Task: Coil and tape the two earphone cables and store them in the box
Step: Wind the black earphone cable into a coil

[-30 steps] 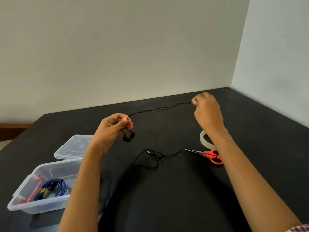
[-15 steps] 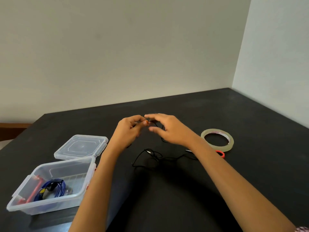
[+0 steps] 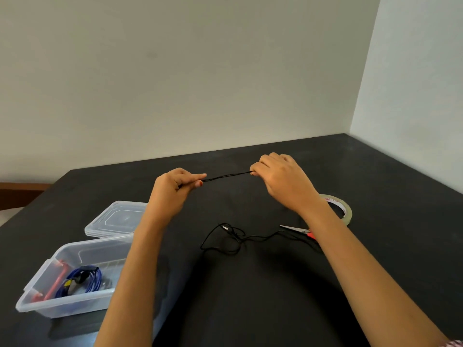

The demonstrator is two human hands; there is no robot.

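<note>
A black earphone cable (image 3: pixel 226 175) is stretched taut in the air between my two hands above the black table (image 3: pixel 250 296). My left hand (image 3: pixel 175 190) pinches one end of the folded strands between thumb and forefinger. My right hand (image 3: pixel 280 182) pinches the other end. The rest of the same cable lies in a loose tangle (image 3: pixel 226 237) on the table below, with its plug visible. A clear plastic box (image 3: pixel 75 271) at the lower left holds a coiled blue cable (image 3: pixel 80 281) and something red.
The box's clear lid (image 3: pixel 117 219) lies flat behind the box. A roll of clear tape (image 3: pixel 343 209) sits at the right, partly behind my right wrist. Red-handled scissors (image 3: pixel 299 231) lie just below it. Walls close the table at the back and right.
My hands came together half a second ago and have now pulled apart again, drawing a shorter, doubled length of cable taut. The earbuds are no longer visible below my left hand.
</note>
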